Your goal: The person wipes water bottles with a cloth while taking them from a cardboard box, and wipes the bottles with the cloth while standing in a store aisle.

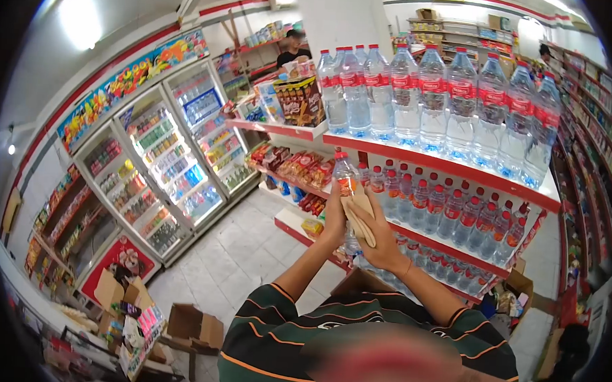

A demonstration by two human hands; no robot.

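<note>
A clear plastic water bottle [346, 167] with a red cap and red-orange label stands upright between my hands, in front of the shelves. My left hand [334, 218] is wrapped around its left side. Against its right side my right hand [380, 236] presses a folded beige cloth [361, 226], which sticks out between the fingers. The hands and cloth hide much of the bottle's middle. Just beyond are rows of small water bottles [435, 203] with red caps on the middle shelf. Large water bottles [433, 87] line the top shelf above them.
Snack packs [300, 165] fill the shelf to the left. Glass-door drink fridges [164, 151] stand along the left wall. Open cardboard boxes [194, 326] lie on the floor at lower left. Tall stocked shelves [595, 135] run down the right. Another person [293, 50] is at the back.
</note>
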